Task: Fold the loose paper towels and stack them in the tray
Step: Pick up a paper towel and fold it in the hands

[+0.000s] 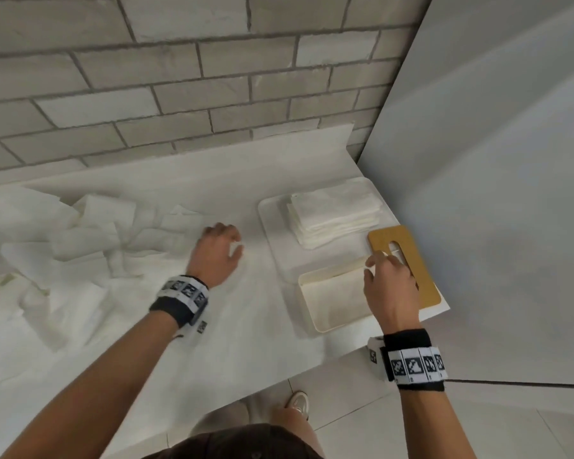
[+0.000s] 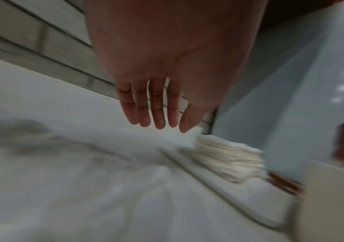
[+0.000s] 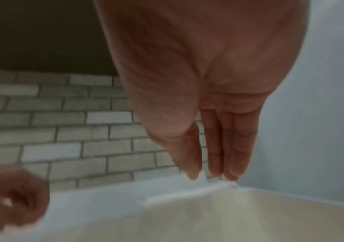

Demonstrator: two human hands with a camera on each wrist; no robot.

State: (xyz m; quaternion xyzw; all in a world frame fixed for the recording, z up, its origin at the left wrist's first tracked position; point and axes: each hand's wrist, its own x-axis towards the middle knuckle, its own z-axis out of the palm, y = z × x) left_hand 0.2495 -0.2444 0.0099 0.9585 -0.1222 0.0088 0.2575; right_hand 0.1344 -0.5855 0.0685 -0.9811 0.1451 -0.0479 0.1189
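Both hands are free just now, so this looks like the gap between one towel and the next. The left hand hovers low over the white surface at centre frame, its grip released, fingers straight in the wrist view and holding nothing. Just to its left the loose paper towels sprawl across the left side of the frame, many unfolded. The right hand reaches over the far edge of the cream box at lower right, fingers straight, grip released too. Behind it, at centre right, the folded stack sits in the shallow white tray, and a tan slotted lid lies beside them. I'd judge the next move is for the left hand to draw one sheet out of the heap and flatten it for folding, taking care not to drag its neighbours along
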